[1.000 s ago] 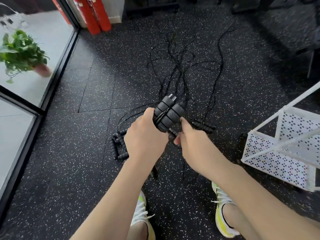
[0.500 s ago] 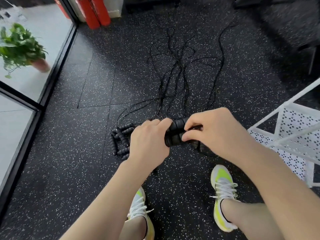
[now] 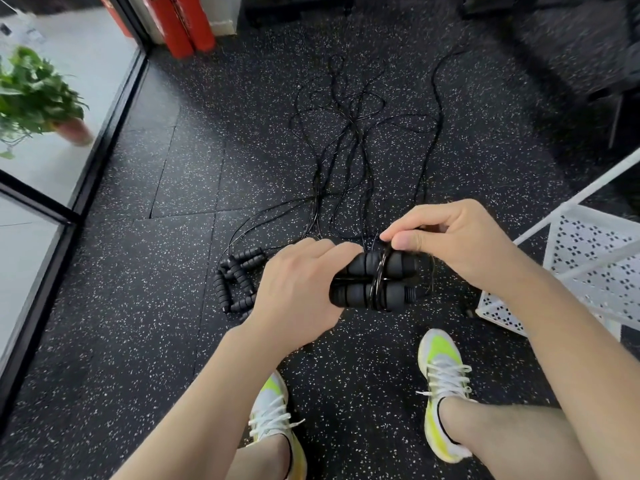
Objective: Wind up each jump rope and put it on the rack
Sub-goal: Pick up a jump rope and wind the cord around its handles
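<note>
You stand on black speckled rubber floor (image 3: 145, 341); glass panels (image 3: 27, 258) at nine o'clock, potted plant (image 3: 31, 98) at ten, red cylinders (image 3: 183, 22) at eleven.

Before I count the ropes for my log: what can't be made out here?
Head view only:
- Loose handles on the floor: partly hidden behind the left hand.
- White rack: cut off by the right edge.
- Cords: overlapping, too thin to separate.

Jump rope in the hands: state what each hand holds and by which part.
The left hand grips the paired black handles by their left ends. The right hand pinches the cord wound round the handles' middle, at its top.
</note>
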The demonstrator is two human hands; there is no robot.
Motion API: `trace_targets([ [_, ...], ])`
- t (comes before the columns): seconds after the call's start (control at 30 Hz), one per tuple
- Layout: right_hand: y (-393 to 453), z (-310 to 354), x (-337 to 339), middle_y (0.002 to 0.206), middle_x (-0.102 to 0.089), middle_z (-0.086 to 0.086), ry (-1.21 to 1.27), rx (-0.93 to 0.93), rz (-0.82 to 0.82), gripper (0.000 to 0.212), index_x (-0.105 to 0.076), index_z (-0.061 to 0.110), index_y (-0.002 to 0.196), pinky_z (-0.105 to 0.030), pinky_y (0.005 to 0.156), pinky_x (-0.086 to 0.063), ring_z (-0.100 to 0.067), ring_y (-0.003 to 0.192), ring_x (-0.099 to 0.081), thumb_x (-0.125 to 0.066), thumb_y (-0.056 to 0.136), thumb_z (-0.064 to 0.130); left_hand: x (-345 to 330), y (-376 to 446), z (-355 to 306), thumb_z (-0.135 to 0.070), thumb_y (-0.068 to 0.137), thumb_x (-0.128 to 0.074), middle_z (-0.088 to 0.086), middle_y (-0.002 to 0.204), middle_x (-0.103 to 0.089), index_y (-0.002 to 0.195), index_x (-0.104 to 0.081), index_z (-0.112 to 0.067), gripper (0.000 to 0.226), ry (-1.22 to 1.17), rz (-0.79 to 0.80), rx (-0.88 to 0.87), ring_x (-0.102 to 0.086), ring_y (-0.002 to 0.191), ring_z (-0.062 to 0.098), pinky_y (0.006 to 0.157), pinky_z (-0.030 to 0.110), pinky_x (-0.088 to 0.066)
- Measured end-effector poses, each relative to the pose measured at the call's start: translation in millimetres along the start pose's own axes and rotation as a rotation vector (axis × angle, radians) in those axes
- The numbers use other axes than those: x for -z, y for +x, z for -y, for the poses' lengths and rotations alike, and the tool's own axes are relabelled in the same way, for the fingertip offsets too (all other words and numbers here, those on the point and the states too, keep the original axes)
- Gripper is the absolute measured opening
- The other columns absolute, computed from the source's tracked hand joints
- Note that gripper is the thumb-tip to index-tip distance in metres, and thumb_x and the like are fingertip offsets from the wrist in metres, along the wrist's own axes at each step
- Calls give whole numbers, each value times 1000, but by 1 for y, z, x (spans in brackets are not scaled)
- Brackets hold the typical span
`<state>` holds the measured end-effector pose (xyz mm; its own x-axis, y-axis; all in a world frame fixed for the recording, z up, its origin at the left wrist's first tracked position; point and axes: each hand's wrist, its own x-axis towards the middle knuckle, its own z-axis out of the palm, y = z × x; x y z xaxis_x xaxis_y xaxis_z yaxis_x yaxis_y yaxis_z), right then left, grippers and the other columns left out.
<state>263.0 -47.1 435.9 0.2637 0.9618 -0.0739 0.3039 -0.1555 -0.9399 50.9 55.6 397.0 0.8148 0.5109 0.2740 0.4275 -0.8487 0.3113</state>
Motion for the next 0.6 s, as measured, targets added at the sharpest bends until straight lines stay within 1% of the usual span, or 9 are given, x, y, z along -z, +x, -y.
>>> trace_targets([
  [0.1,3,-7,-8,89,-78,5,175,-29,-22,11,-82,23,89,-14,77,-50,-4,85,-71,-73,85,19,3,2,-1,-16,69,-70,-9,78,-56,108,-66,-30,41,-33,-35,22,-53,75,21,65,39,-49],
  [0.17,6,-13,-18,91,-78,2,362,-59,-28,14,-83,24,87,-21,77,-53,-9,86,-70,-69,86,23,4,3,-2,-15,69,-71,-9,80,-58,109,-66,-29,43,-58,-73,57,-54,77,21,66,37,-48],
  [0.23,7,-18,-30,92,-76,-3,493,-82,-44,21,-82,20,90,-29,74,-56,-17,86,-70,-63,93,12,5,5,-4,-15,69,-73,-10,84,-61,111,-65,-30,46,-66,-103,114,-56,81,20,67,34,-46],
  [0.27,6,-20,-37,87,-75,-5,503,-91,-58,27,-80,17,88,-30,68,-56,-20,80,-69,-59,97,3,7,7,-4,-16,70,-73,-10,85,-62,111,-65,-31,45,-65,-113,154,-57,82,20,67,33,-46],
  [0.33,2,-18,-51,68,-67,-5,412,-109,-82,38,-74,14,78,-26,54,-50,-19,60,-60,-50,101,-4,9,10,-5,-18,73,-71,-10,86,-62,109,-63,-32,39,-62,-133,257,-57,83,21,66,33,-44],
  [0.43,-2,-11,-67,50,-57,2,117,-126,-68,38,-63,13,74,-22,52,-42,-15,45,-50,-46,107,12,10,15,-4,-19,77,-68,-8,87,-63,107,-62,-31,33,-16,-154,379,-56,82,23,64,33,-41],
  [0.5,-4,-9,-75,47,-57,8,-35,-139,-52,38,-60,15,75,-23,50,-39,-9,41,-48,-44,108,20,8,17,-2,-21,79,-67,-8,88,-63,109,-62,-31,32,36,-150,436,-55,82,23,64,32,-37],
  [0.57,-6,-5,-81,52,-60,13,-129,-150,-15,36,-58,19,76,-23,49,-37,-5,41,-47,-42,109,24,6,18,2,-22,80,-66,-8,88,-63,109,-61,-31,31,94,-135,476,-56,82,25,64,33,-35],
  [0.6,-8,-3,-83,56,-62,12,-163,-160,14,34,-58,20,78,-23,50,-37,-4,42,-48,-42,108,25,5,18,4,-22,80,-66,-7,87,-62,108,-60,-30,30,111,-123,493,-57,81,26,63,33,-36],
])
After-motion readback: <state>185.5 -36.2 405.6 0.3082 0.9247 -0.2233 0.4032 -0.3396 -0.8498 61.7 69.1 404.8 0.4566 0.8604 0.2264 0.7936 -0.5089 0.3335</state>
